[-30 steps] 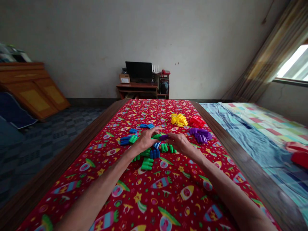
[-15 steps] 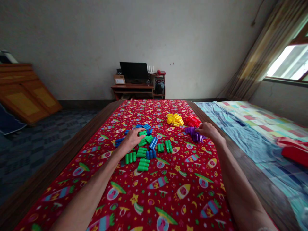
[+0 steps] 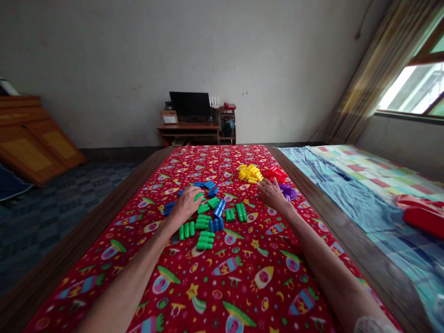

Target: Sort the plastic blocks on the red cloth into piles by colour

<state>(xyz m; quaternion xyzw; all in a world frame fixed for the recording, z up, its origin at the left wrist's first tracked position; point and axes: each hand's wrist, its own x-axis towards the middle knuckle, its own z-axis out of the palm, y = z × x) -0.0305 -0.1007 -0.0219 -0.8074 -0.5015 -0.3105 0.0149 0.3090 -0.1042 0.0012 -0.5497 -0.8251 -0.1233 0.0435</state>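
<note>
Worktop (image 3: pixel 102 217): long wood top running near to far; narrow bare strip each side, so anything that rolls off the cloth has little to stop it.
Cloth (image 3: pixel 239 286): red rocket print covering the top, loose fabric. Risk: a forearm dragging on it could shift it and nudge the blocks.
Green/blue scatter (image 3: pixel 205 226): mixed blocks, mid-worktop, centre-left, packed tight. Risk: the left wrist sits right over them, so a sweep could knock neighbours about.
Yellow pile (image 3: pixel 249 173): far, centre-right, touching or nearly touching the red pile (image 3: pixel 276 174); colours could mix if bumped.
Purple pile (image 3: pixel 288 192): right, close to the worktop edge, just beside the right hand. Risk: a push sends pieces over towards the bed (image 3: pixel 347 185).
Left hand (image 3: pixel 185 204): palm down, fingers curled round a green block (image 3: pixel 199 197) at the far-left rim of the scatter; grip partly hidden, may be shallow, so it could slip.
Right hand (image 3: pixel 272 194): flat, fingers stretched out & close together, holding nothing, tips near the red pile.
</note>
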